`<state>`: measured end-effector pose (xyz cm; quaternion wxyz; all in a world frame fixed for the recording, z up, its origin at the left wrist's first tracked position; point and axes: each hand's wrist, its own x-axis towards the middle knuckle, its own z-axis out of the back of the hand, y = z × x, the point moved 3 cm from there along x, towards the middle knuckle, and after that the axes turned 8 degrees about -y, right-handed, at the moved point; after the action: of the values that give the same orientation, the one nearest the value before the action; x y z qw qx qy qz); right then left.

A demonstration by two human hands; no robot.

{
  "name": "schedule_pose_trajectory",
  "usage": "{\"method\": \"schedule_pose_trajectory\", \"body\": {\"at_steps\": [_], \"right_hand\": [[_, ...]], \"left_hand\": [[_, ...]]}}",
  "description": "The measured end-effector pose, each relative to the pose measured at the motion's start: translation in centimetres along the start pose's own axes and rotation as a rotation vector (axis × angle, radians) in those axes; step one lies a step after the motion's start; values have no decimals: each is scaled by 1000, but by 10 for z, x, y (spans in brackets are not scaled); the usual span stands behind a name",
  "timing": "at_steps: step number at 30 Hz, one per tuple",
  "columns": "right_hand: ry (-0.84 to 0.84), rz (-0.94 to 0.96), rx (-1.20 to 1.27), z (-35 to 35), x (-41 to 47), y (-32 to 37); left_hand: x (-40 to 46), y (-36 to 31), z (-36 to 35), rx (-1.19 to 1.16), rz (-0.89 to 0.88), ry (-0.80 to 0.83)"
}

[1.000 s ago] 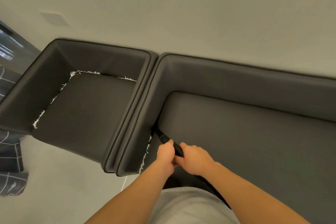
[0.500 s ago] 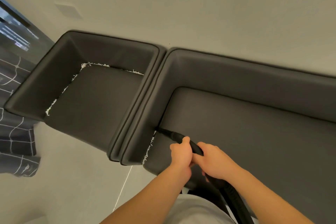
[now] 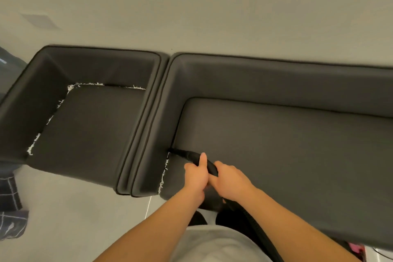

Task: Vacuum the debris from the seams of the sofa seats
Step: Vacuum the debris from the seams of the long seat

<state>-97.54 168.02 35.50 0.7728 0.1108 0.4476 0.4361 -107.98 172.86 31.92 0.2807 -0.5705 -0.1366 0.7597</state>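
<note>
The left hand (image 3: 194,174) and right hand (image 3: 230,181) wrap their fingers around the vacuum nozzle (image 3: 187,155), but white bits (image 3: 163,173) still fill most seams.

nozzle tip (image 3: 171,150): buried in seam | hose (image 3: 263,238): cut off below | long sofa (image 3: 297,155): cropped right

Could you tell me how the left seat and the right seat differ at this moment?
The left seat has white debris along its back and left seams; the right seat shows debris only in the front stretch of its left seam. The nozzle, held by the left hand and right hand, works the right seat's seam; nothing touches the left seat. The left seat is narrow, the right wide. Both are dark grey.
</note>
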Motion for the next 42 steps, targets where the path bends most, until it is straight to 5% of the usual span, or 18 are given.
{"method": "schedule_pose_trajectory", "body": {"at_steps": [9, 26, 34, 42], "right_hand": [[-29, -271, 685, -31, -30, 12], [-135, -249, 700, -127, -112, 35], [-89, -180, 332, -146, -78, 31], [-36, -104, 288, -109, -75, 17]], "left_hand": [[2, -5, 15, 90, -13, 187], [-26, 83, 104, 66, -47, 273], [-12, 86, 111, 78, 17, 160], [-35, 78, 83, -68, 43, 123]]}}
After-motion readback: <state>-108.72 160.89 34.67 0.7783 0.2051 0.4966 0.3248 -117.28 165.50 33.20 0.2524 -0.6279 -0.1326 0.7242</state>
